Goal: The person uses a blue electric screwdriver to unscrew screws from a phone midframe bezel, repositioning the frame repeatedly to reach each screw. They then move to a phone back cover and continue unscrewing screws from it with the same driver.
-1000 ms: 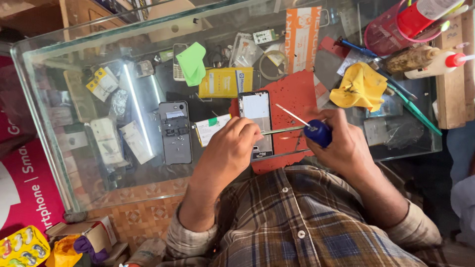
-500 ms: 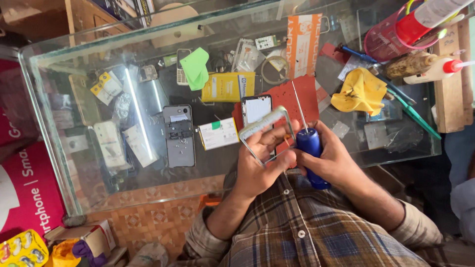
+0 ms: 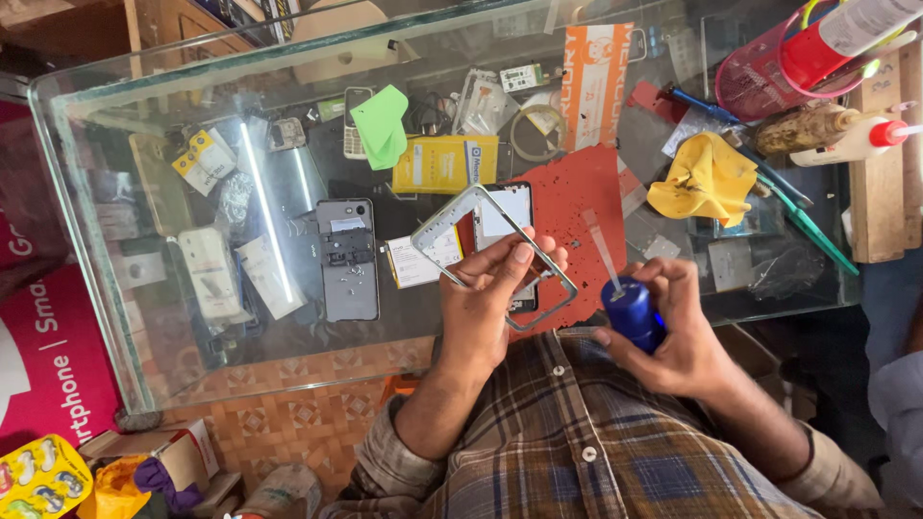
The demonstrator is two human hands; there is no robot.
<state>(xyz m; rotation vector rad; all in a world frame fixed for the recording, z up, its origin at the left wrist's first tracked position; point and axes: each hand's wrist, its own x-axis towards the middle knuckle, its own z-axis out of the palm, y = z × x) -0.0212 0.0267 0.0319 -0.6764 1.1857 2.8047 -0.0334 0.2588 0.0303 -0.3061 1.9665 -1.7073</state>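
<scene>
left hand (image 3: 495,288) holds phone frame (image 3: 490,255) | right hand (image 3: 673,327) grips screwdriver (image 3: 630,308), tip seemingly blurred

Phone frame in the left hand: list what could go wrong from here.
1. The thin phone frame is pinched only by the left hand at one edge, so it could flex or slip onto the glass counter.
2. The right hand holds a blue-handled tool with its thin tip up; it might scratch the frame.

Phone-repair shop: glass counter (image 3: 115,317), phone parts (image 3: 346,259)
</scene>
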